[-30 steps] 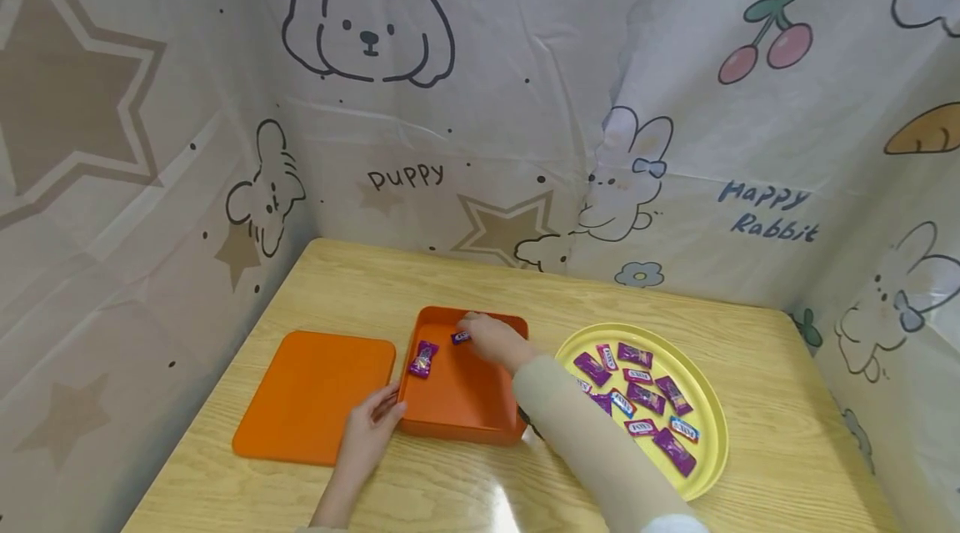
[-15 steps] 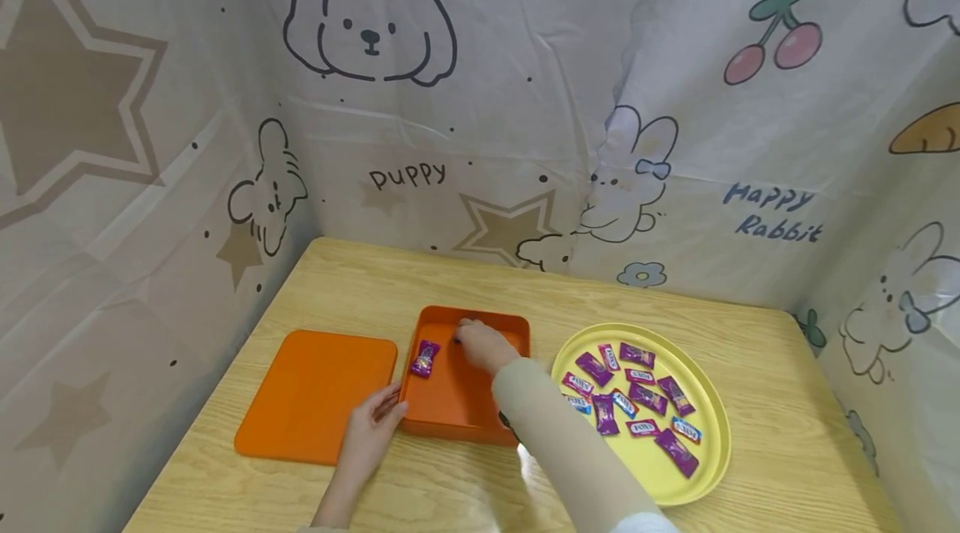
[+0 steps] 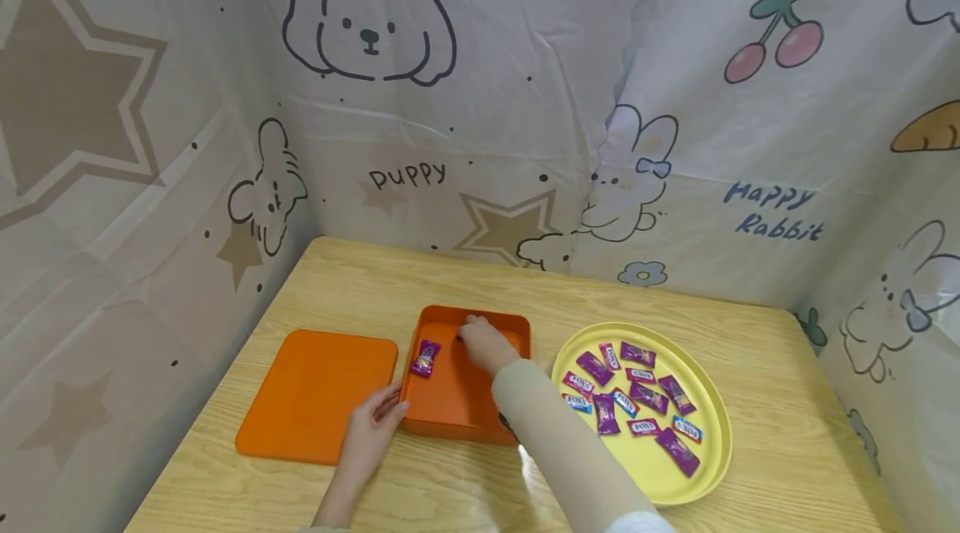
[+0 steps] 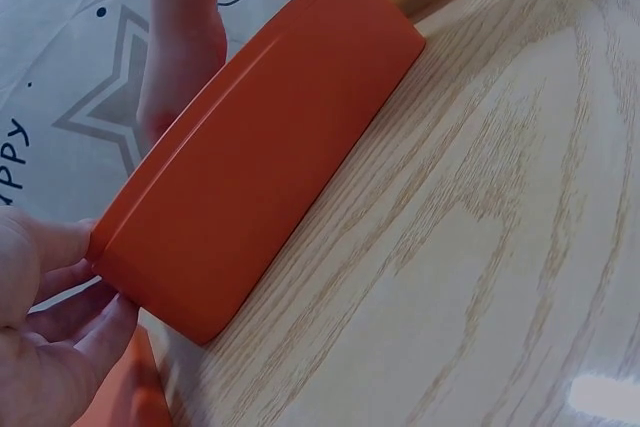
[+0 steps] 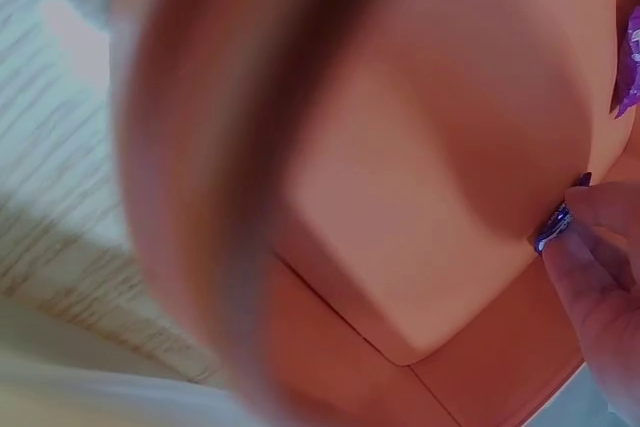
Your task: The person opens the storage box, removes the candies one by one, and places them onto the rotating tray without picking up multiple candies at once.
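Observation:
An orange square box (image 3: 461, 433) stands uncovered on the table. My left hand (image 3: 371, 433) grips its near left corner, the thumb and fingers on the wall in the left wrist view. Inside the box, my right hand (image 3: 486, 345) pinches a small dark blue-purple wrapped candy (image 5: 553, 227) close to the box floor near the far wall. In the head view the fingers mostly cover this candy. A larger purple wrapped candy (image 3: 425, 358) lies by the box's left wall. To the right, a round yellow tray (image 3: 722, 450) bears several purple, pink and blue wrapped candies.
A flat orange lid (image 3: 318, 395) lies on the wooden table (image 3: 435, 491), left of the box. Cloth printed with cartoon animals (image 3: 367, 41) hangs behind and on both sides. My right forearm crosses in front of the tray's left edge.
My right hand and forearm have shifted a little left, uncovering more of the tray. The small candy, visible beside the fingertips one second ago, is now mostly covered by them. The left hand stays put.

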{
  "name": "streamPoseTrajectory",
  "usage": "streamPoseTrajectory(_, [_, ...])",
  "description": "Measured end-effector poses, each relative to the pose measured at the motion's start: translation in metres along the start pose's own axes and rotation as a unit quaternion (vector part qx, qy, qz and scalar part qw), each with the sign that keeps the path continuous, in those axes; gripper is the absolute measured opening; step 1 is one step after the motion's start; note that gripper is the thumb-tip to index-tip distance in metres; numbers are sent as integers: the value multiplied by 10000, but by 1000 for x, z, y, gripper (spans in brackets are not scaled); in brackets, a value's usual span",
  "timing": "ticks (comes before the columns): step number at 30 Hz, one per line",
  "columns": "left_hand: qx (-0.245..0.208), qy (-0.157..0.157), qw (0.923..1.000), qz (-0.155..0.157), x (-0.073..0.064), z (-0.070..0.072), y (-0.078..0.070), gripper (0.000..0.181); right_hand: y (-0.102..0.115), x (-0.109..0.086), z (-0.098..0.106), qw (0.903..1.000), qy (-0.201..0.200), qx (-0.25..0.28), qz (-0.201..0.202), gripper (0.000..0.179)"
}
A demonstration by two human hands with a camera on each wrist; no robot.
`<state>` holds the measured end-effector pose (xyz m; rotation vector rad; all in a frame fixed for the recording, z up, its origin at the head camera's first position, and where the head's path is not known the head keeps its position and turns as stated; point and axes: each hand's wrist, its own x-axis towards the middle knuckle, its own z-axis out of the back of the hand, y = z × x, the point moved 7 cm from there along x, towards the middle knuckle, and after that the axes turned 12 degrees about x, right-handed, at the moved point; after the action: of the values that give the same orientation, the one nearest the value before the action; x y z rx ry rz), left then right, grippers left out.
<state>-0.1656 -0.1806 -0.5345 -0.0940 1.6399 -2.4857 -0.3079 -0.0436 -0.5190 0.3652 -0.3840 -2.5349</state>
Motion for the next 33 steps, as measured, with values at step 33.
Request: streamPoseTrajectory(33, [205,-75,9998,-23,1,1,0,42,-14,-6,0,9985,211,-245,-440,21])
